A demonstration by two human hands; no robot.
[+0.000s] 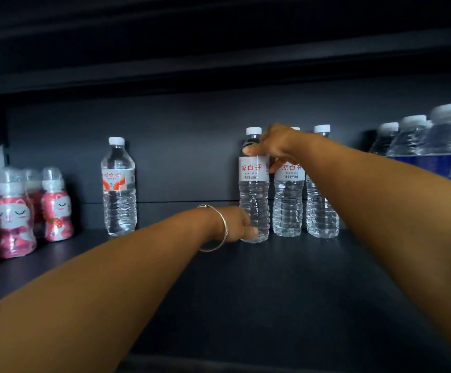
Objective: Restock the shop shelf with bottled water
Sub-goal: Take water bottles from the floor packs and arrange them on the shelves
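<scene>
Right hand (271, 148): grips the shoulder of an upright water bottle (254, 184).
Left hand (239, 224): grips that bottle's base.
Right of hands: two matching bottles (303, 200), touching.
Far left: lone bottle (118, 187), pink cat bottles (17, 211).

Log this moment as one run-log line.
step: setting bottle on shelf | left hand: holds base | right hand: grips shoulder | beside: two matching bottles

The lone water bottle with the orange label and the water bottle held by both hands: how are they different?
The lone bottle stands apart with nothing touching it; the held bottle stands beside two like bottles, the right hand on its shoulder and the left hand at its base. The lone bottle's label carries an orange design; the held bottle's label is white with red characters. Both are clear, upright and white-capped.
</scene>
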